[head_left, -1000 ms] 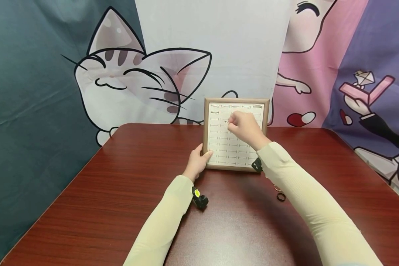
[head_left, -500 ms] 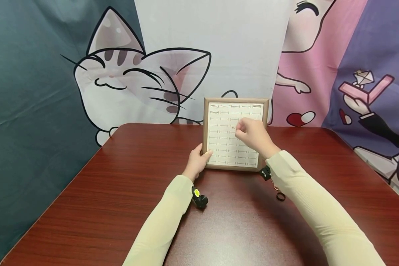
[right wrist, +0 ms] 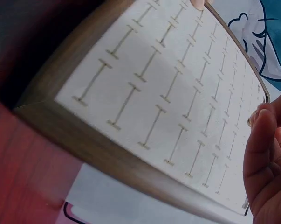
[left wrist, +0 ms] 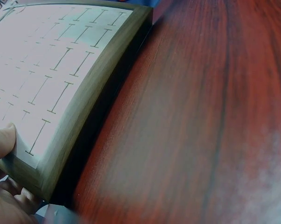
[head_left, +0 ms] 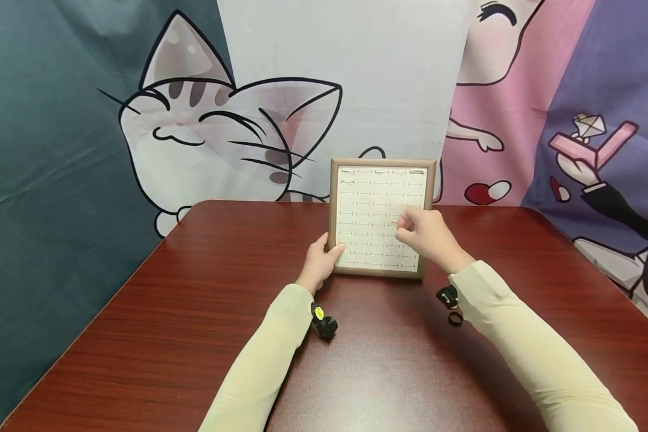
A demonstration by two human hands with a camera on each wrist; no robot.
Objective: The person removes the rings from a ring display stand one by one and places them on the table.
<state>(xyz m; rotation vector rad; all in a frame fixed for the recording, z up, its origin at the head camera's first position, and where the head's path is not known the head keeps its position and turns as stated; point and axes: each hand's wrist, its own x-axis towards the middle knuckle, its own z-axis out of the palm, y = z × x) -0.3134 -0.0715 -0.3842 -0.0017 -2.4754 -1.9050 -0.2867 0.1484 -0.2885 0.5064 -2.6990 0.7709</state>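
A wood-framed ring display (head_left: 378,275) with a slotted white pad stands upright, leaning back slightly. My left hand (head_left: 320,262) grips its lower left edge, thumb on the front and fingers behind. My right hand (head_left: 429,235) pinches a small gold-coloured ring (right wrist: 250,121) between thumb and forefinger, close in front of the pad. Whether the ring touches the pad I cannot tell. Several thin rings appear in the top slots, among them a darker ring (head_left: 416,172) at the right and another ring (head_left: 348,182) at the left of the second row.
A black ring (head_left: 455,318) lies on the reddish-brown table (head_left: 210,288), below the right wrist camera (head_left: 447,296). The left wrist camera (head_left: 324,326) hangs over the wood. Behind the table hangs a cartoon-printed cloth (head_left: 281,48).
My right hand has moved down and to the right across the pad, carrying the pinched ring. The left hand and the display have stayed in place.
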